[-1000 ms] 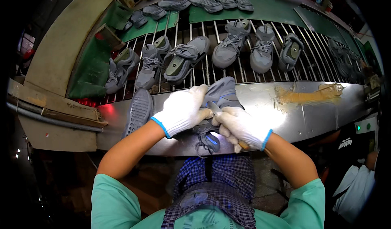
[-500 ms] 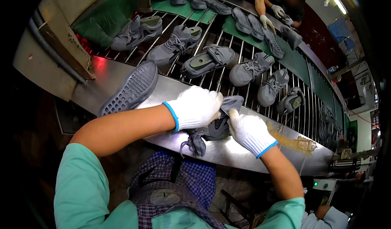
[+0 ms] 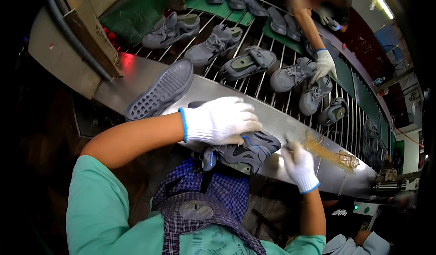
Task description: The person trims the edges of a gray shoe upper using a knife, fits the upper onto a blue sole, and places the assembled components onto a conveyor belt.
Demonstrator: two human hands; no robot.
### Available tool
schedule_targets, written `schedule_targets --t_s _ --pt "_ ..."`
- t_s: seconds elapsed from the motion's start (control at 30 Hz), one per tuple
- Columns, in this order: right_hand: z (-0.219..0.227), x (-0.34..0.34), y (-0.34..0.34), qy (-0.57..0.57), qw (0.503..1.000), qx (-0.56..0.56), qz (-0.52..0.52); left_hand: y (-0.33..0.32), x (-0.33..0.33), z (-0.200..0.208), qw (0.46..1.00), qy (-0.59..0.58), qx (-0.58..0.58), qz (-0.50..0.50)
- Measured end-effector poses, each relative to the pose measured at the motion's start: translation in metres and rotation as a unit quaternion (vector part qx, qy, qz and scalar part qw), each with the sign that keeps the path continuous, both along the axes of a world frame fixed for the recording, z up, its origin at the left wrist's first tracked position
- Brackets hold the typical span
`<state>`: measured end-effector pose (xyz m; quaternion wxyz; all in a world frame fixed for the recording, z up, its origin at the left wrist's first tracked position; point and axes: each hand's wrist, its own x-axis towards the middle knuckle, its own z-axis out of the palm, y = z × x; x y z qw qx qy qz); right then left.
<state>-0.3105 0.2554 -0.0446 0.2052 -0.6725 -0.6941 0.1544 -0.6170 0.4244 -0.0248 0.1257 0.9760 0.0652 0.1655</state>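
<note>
My left hand (image 3: 225, 121), in a white knit glove with a blue cuff, is closed over a grey sneaker upper (image 3: 247, 151). The sneaker lies tilted on its side at the near edge of the metal ledge, partly hidden under the glove. To its right, my right hand (image 3: 299, 165), gloved the same way, is apart from the sneaker with curled fingers. A thin dark thing shows at its fingertips, too small to name. Left of my left hand, a loose grey sole (image 3: 162, 91) rests tread side up on the ledge.
Several grey sneakers, one of them this shoe (image 3: 247, 63), stand on a rack of metal bars (image 3: 259, 85) beyond the steel ledge (image 3: 218, 91). Soles (image 3: 277, 21) lie on green sheeting farther back. A co-worker's gloved hand (image 3: 324, 65) reaches onto a rack sneaker. Brown tape (image 3: 324, 148) sticks to the ledge.
My right hand has come off the sneaker and moved right. The sneaker has turned under my left hand. The co-worker's hand has come nearer, from the soles to a rack sneaker. The view has shifted.
</note>
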Motion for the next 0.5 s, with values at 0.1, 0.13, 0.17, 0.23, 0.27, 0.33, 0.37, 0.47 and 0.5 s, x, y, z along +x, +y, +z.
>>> schedule_targets --t_s 0.1,0.13,0.17,0.23,0.27,0.33,0.37,0.47,0.5 --pt "-0.013 0.039 -0.037 -0.198 0.958 -0.142 -0.150 -0.021 -0.030 -0.001 0.984 -0.145 -0.004 0.105" --pt "-0.017 0.039 -0.042 -0.289 0.921 -0.166 -0.203 -0.028 -0.045 -0.004 0.970 -0.183 -0.010 0.162" --pt "-0.025 0.041 -0.030 -0.308 0.927 -0.116 -0.178 -0.043 -0.068 -0.009 0.952 -0.201 -0.034 0.229" --pt "-0.016 0.040 -0.017 -0.308 0.939 -0.021 -0.152 -0.069 -0.091 -0.024 0.913 -0.232 -0.086 0.323" --pt "-0.003 0.027 -0.002 -0.259 0.955 -0.003 -0.147 -0.075 -0.104 -0.041 0.905 -0.254 -0.070 0.334" --pt "0.013 0.005 0.032 -0.092 0.993 0.011 -0.079 -0.100 -0.111 -0.054 0.873 -0.239 -0.167 0.391" --pt "0.015 -0.005 0.052 -0.013 0.999 -0.015 -0.050 -0.115 -0.109 -0.055 0.847 -0.243 -0.237 0.409" --pt "-0.016 -0.027 0.100 0.236 0.941 -0.243 0.003 -0.135 -0.101 -0.067 0.804 -0.208 -0.365 0.422" --pt "-0.006 -0.047 0.103 0.221 0.932 -0.276 0.078 -0.141 -0.098 -0.082 0.785 -0.234 -0.385 0.426"
